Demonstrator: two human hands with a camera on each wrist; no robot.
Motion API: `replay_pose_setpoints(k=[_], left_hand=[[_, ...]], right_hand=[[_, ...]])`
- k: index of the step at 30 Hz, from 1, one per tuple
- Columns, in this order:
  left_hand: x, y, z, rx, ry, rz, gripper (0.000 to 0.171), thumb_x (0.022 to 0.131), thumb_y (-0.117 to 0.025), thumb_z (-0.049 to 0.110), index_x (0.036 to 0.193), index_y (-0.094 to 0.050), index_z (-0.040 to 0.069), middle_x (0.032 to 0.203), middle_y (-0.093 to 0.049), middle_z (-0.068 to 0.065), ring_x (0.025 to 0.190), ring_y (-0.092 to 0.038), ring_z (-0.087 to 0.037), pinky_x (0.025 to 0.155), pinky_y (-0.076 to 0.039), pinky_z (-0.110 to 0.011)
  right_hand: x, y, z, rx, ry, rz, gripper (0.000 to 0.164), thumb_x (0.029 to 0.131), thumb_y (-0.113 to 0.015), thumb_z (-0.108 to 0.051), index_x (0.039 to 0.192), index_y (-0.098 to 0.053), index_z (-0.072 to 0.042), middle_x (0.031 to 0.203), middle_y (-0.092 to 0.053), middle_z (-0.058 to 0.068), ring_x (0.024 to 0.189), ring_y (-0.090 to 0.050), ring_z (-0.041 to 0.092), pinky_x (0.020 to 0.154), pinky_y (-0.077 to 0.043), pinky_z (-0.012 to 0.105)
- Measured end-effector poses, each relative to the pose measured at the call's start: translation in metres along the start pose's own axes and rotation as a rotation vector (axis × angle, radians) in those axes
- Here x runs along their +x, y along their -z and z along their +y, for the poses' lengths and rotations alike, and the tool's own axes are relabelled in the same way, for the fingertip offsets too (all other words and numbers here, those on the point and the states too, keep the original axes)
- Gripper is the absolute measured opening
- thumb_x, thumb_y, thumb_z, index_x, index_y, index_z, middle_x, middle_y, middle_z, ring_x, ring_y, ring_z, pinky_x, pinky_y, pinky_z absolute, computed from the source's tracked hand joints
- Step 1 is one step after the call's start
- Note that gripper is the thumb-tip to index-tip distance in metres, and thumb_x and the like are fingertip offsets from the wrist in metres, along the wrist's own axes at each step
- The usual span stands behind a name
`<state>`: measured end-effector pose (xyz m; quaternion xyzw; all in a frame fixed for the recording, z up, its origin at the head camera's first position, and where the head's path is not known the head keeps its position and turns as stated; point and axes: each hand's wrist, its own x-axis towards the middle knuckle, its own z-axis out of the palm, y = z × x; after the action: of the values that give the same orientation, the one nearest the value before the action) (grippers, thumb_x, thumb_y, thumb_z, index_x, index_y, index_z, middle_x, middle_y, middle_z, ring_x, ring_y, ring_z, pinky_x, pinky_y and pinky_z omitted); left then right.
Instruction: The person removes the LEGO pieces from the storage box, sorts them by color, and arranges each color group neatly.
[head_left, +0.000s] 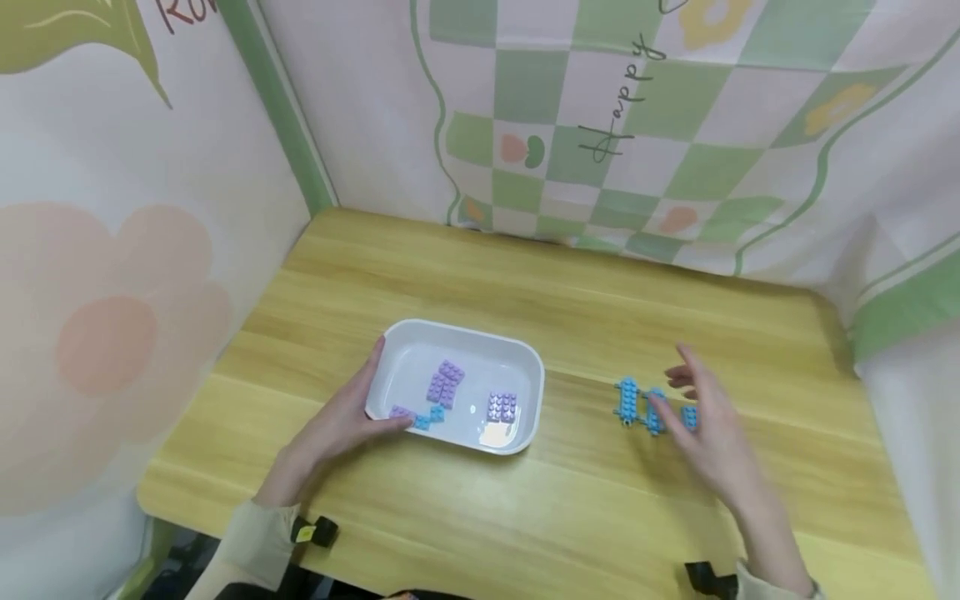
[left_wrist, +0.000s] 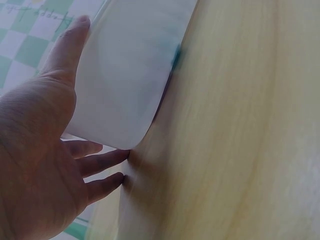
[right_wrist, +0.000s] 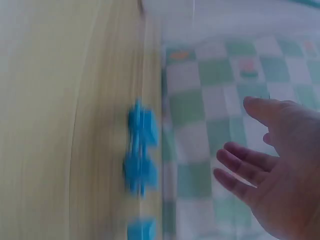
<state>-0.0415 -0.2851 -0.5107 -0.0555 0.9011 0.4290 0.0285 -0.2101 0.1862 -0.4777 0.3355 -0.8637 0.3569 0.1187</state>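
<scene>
A white tray [head_left: 463, 427] sits on the table, its left end held by my left hand [head_left: 345, 427]. The thumb lies over the near rim, and the fingers run along the left side. Purple studded bricks [head_left: 446, 385] and a purple pair [head_left: 502, 407] lie in the tray, with small light-blue bricks [head_left: 437, 414] by my thumb. My right hand [head_left: 712, 437] hovers above the table with spread fingers and nothing in them. Near it stand two blue brick pieces with side pegs, the left one [head_left: 628, 400] and a partly hidden one [head_left: 653, 421], plus a smaller blue brick [head_left: 689, 417].
The wooden table [head_left: 570, 508] has a rounded left corner. A green-and-white checked curtain [head_left: 600, 167] hangs behind its back edge, and a printed flower cloth [head_left: 112, 333] covers the left side.
</scene>
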Motion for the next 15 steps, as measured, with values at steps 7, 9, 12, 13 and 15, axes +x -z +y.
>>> replay_pose_setpoints(k=[7, 9, 12, 13, 15], left_hand=[[0.000, 0.001, 0.000, -0.010, -0.014, 0.004, 0.135, 0.088, -0.093, 0.041, 0.178, 0.003, 0.010, 0.182, -0.019, -0.026, 0.160, -0.039, -0.052, 0.133, -0.032, -0.066], [-0.001, 0.000, 0.000, -0.009, -0.017, 0.006, 0.135, 0.088, -0.093, 0.041, 0.178, 0.002, 0.010, 0.182, -0.020, -0.027, 0.159, -0.041, -0.052, 0.132, -0.033, -0.067], [-0.001, 0.001, 0.000, -0.011, -0.020, 0.007, 0.135, 0.088, -0.094, 0.040, 0.178, 0.002, 0.010, 0.181, -0.020, -0.027, 0.157, -0.044, -0.052, 0.131, -0.035, -0.067], [-0.001, 0.001, 0.000, -0.011, -0.021, 0.008, 0.135, 0.087, -0.094, 0.040, 0.177, 0.002, 0.009, 0.181, -0.021, -0.028, 0.156, -0.045, -0.053, 0.131, -0.036, -0.067], [-0.001, 0.000, 0.000, -0.011, -0.022, 0.009, 0.135, 0.087, -0.094, 0.040, 0.177, 0.002, 0.009, 0.181, -0.021, -0.028, 0.155, -0.046, -0.053, 0.131, -0.036, -0.067]], right_hand=[[0.019, -0.048, -0.055, 0.097, 0.175, -0.055, 0.096, 0.083, -0.086, 0.002, 0.165, -0.038, 0.005, 0.140, -0.068, 0.027, 0.126, -0.067, 0.045, 0.126, -0.046, 0.023], [0.022, -0.060, -0.069, 0.107, 0.190, -0.104, 0.099, 0.084, -0.088, -0.003, 0.168, -0.035, 0.001, 0.140, -0.070, 0.023, 0.126, -0.069, 0.041, 0.120, -0.056, 0.040], [0.030, -0.075, -0.087, 0.124, 0.222, -0.175, 0.100, 0.087, -0.089, -0.009, 0.170, -0.033, -0.001, 0.138, -0.072, 0.022, 0.126, -0.072, 0.038, 0.110, -0.061, 0.060], [0.033, -0.080, -0.092, 0.137, 0.232, -0.200, 0.100, 0.088, -0.089, -0.011, 0.170, -0.033, 0.000, 0.137, -0.072, 0.022, 0.126, -0.072, 0.037, 0.110, -0.061, 0.061], [0.038, -0.089, -0.101, 0.164, 0.247, -0.248, 0.097, 0.090, -0.088, -0.013, 0.169, -0.033, 0.000, 0.136, -0.072, 0.022, 0.125, -0.072, 0.036, 0.110, -0.062, 0.059]])
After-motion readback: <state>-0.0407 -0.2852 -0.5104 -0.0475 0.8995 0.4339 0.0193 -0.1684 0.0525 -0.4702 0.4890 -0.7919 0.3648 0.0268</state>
